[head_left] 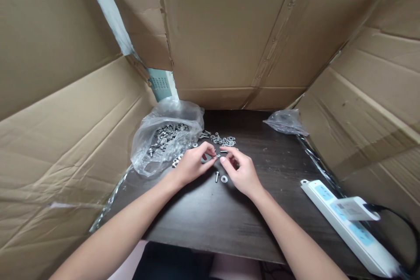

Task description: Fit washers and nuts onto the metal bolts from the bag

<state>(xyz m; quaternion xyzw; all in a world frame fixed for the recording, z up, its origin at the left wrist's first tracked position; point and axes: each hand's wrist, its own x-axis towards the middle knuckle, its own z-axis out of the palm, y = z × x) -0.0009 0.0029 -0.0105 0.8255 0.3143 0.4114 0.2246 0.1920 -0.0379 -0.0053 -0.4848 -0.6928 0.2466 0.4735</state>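
My left hand (193, 164) and my right hand (241, 170) meet over the dark wooden table (210, 218), fingertips pinched together on a small metal bolt (220, 154) held between them. Just below the fingers, a loose bolt (217, 176) and a washer (224, 179) lie on the table. A clear plastic bag (166, 138) holding several metal bolts and washers sits left of my left hand. Behind the hands lies a small heap of washers and screws (223, 140).
Cardboard walls (229, 35) surround the table on the left, back and right. A second crumpled plastic bag (286, 121) lies at the back right. A white power strip (348, 223) with a plug and black cable runs along the right edge.
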